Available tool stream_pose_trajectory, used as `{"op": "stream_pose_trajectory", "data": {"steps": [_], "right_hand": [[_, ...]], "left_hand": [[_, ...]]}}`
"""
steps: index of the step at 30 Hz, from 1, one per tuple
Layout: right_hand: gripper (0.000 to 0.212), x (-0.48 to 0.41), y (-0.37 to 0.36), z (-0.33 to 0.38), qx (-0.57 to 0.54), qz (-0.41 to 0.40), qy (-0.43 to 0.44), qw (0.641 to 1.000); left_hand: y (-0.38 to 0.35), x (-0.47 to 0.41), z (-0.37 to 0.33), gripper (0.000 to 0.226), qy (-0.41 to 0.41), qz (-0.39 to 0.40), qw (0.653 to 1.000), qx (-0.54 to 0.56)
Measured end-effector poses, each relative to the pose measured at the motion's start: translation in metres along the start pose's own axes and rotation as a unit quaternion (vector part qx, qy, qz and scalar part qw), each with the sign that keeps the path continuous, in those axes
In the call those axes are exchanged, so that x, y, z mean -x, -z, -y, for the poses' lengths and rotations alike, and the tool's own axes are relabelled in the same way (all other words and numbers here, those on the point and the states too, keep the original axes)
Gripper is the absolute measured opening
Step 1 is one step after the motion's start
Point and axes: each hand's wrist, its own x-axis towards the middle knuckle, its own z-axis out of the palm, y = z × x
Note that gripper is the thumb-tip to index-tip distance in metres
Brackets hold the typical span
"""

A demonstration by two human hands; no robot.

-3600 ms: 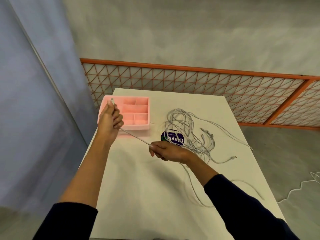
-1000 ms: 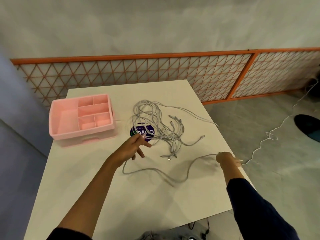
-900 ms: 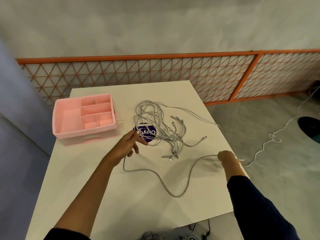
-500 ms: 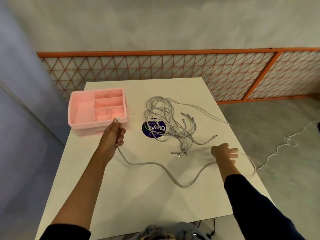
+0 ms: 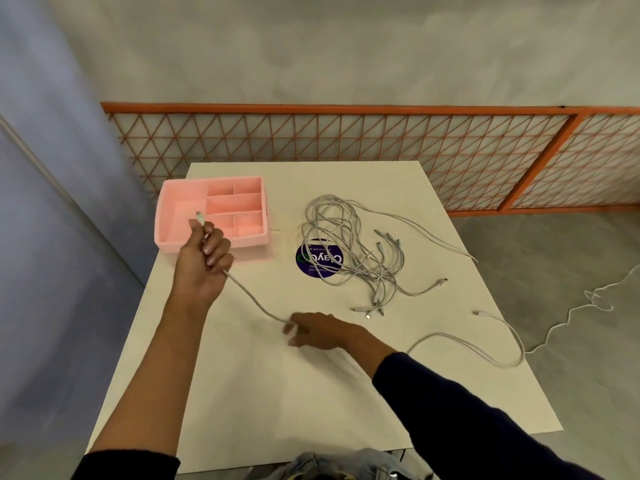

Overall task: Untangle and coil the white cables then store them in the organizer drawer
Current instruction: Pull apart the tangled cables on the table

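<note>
1 thin white cable [image 5: 248, 295] stretched — left hand [image 5: 204, 261] grips its plug end, right hand [image 5: 320, 330] holds it.

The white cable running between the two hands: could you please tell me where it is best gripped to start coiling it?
Pinch the straight span of the cable from above, just below the left hand, which grips the plug end. There it runs taut and single toward the right hand, away from the tangle.
</note>
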Motion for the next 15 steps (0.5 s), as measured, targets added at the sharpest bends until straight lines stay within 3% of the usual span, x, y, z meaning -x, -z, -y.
{"op": "stream_pose_trajectory", "data": {"steps": [2, 6, 8, 12, 15], "right_hand": [[0.02, 0.009, -0.003, -0.019, -0.001, -0.009, -0.026, 1.0], [0.015, 0.029, 0.001, -0.067, 0.015, -0.113, -0.113, 0.987], [0.024, 0.039, 0.007, -0.087, 0.052, -0.145, -0.173, 0.973], [0.038, 0.068, 0.017, -0.125, 0.102, -0.276, -0.34, 0.894], [0.046, 0.089, 0.024, -0.144, 0.056, -0.43, -0.423, 0.796]], "left_hand": [[0.01, 0.002, -0.015, 0.033, -0.033, -0.016, 0.999, 0.007], [0.037, 0.007, -0.034, 0.039, -0.074, -0.072, 0.995, 0.008], [0.052, 0.01, -0.042, 0.04, -0.093, -0.108, 0.99, 0.017], [0.08, 0.018, -0.056, 0.047, -0.123, -0.163, 0.978, 0.031], [0.087, 0.02, -0.05, 0.051, -0.108, -0.188, 0.976, 0.006]]}}
